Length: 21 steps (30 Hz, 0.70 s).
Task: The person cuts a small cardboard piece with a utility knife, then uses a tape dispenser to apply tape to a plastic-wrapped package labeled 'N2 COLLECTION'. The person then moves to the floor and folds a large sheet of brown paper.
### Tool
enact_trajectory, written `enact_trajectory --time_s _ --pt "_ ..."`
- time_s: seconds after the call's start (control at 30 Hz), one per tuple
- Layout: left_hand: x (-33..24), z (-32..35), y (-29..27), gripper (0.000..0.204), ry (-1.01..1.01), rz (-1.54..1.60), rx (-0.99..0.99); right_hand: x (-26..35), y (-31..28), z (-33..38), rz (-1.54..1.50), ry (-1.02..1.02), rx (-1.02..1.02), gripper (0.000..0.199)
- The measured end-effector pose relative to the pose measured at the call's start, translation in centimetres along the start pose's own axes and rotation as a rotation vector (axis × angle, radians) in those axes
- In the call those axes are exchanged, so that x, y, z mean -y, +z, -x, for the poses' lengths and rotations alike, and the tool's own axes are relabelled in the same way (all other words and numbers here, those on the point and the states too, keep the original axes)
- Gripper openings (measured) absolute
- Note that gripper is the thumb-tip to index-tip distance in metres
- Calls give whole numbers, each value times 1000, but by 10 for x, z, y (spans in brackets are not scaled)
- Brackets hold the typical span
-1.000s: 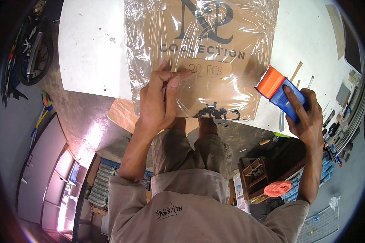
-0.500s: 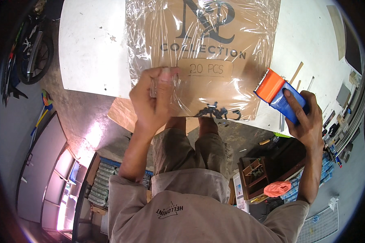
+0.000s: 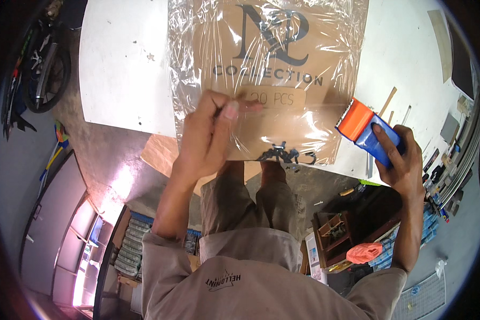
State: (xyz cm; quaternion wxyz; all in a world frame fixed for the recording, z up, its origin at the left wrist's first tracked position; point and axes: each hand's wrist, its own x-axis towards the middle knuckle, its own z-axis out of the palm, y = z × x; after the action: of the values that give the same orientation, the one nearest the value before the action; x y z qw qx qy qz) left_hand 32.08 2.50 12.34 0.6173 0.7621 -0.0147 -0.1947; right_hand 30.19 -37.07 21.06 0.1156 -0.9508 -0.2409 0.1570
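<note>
A flat brown cardboard package (image 3: 304, 125) in shiny clear plastic lies on the white table (image 3: 128, 69) before me, reaching its near edge. Dark print and a small brown label (image 3: 282, 98) show through the wrap. My left hand (image 3: 205, 133) is over the package's left half, one finger stretched across the label's left end and the thumb raised beside it. My right hand (image 3: 402, 160) is closed around a blue and orange tape dispenser (image 3: 365, 130), its toothed edge beside the package's right side. A faint clear band runs between them. Black shapes (image 3: 288, 154) mark the package's near edge.
Thin strips (image 3: 389, 101) and assorted tools (image 3: 442, 165) lie on the table's right side. Brown paper (image 3: 160, 152) is below its left front edge. A bicycle (image 3: 45, 74) stands at far left, shelves (image 3: 333, 229) with an orange bundle (image 3: 364, 253) at lower right.
My left hand has slid a little to the right, its finger now reaching over the label. The right hand keeps its grip on the tape dispenser. The whole view has shifted slightly.
</note>
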Motion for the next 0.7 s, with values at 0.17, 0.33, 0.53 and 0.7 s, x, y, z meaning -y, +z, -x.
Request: enact_trajectory --time_s 0.17,0.33,0.53,0.7 --pt "-1 1 8 14 216 -235 164 -7 -4 9 0 45 0 94" --pt "2 -4 10 21 352 -461 213 -10 -4 16 -9 69 -8 96" --pt "6 -9 8 22 371 -443 198 -11 -2 22 -11 73 -22 97" --pt "3 -11 9 21 384 -456 183 -11 -1 22 -5 72 -17 97"
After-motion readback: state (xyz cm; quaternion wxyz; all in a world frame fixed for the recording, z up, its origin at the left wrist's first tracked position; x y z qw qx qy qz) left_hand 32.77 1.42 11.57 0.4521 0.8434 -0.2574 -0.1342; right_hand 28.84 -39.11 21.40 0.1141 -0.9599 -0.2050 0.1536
